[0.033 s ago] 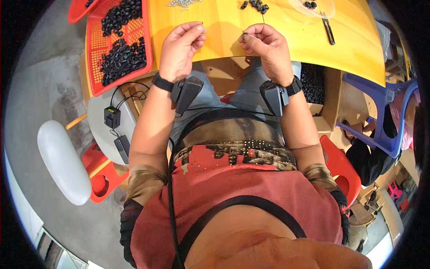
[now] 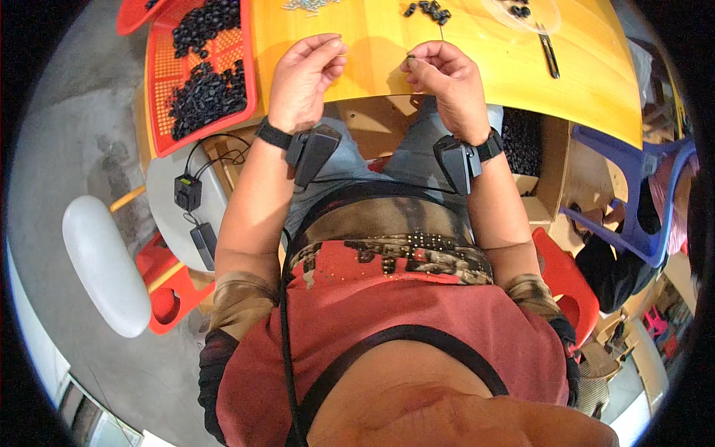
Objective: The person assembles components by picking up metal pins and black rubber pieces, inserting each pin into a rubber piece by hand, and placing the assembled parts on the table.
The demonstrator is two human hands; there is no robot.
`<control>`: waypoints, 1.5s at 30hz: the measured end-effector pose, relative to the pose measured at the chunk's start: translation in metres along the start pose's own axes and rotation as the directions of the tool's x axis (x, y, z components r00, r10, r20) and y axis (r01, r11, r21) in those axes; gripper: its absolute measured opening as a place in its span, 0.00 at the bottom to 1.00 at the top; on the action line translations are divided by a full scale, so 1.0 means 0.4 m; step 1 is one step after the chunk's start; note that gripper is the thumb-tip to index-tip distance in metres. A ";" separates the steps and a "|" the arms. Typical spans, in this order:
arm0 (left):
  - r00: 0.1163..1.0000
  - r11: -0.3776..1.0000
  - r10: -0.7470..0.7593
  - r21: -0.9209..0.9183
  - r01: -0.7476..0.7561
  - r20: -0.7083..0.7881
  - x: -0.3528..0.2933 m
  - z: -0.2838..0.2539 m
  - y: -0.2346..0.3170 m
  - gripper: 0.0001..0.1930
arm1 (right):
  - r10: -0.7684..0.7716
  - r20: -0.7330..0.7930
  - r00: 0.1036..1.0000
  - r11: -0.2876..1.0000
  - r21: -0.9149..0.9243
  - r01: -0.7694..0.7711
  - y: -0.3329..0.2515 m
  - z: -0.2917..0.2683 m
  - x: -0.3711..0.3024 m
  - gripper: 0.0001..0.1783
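Note:
Above the near edge of the yellow table, both hands are raised a little way apart. My left hand (image 2: 307, 78) has thumb and index finger pressed together; whatever is between the tips is too small to make out. In my right hand (image 2: 449, 77), thumb and forefinger pinch a small dark piece (image 2: 410, 56). Beyond the left hand lies a scatter of small silvery pieces (image 2: 311, 4). Past the right hand sits a little group of black parts (image 2: 430, 11). A red plastic basket (image 2: 252, 82) left of my left hand holds heaps of black parts (image 2: 209, 100).
A clear plastic bowl (image 2: 547, 28) with a few black pieces and a black-handled, pen-like tool (image 2: 550, 56) lie at the right. Below the tabletop is a box of black parts (image 2: 521, 141). A blue plastic stool (image 2: 633, 186) and another person are at the right.
The whole view has shifted very slightly. Both hands keep their pinched pose in nearly the same place.

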State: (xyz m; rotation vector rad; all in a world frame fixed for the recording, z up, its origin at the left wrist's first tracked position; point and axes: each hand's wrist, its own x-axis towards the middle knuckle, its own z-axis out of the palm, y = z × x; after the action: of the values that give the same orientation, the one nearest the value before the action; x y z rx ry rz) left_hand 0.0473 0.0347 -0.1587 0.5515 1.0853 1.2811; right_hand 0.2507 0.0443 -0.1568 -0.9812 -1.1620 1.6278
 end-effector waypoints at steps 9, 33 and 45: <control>0.983 0.989 -0.076 0.140 0.053 0.165 -0.099 0.024 0.086 0.09 | -0.350 -0.101 0.931 0.590 -0.796 0.135 0.002 -0.039 0.083 0.08; 0.992 -0.275 0.125 0.961 0.040 -0.006 0.120 -0.266 0.437 0.09 | -0.373 -0.039 0.927 0.392 -0.912 0.119 -0.042 -0.020 0.087 0.09; 0.998 0.336 -0.037 0.939 0.066 -0.057 0.044 -0.357 0.489 0.16 | -0.397 -0.062 0.916 0.451 -0.882 0.136 -0.051 -0.026 0.066 0.13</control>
State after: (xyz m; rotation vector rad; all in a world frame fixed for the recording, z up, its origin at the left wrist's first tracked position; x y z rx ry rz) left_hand -0.1728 0.0690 -0.0624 1.3719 1.8435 0.4267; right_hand 0.2567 0.0757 -0.1426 -1.4697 -1.8917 0.5127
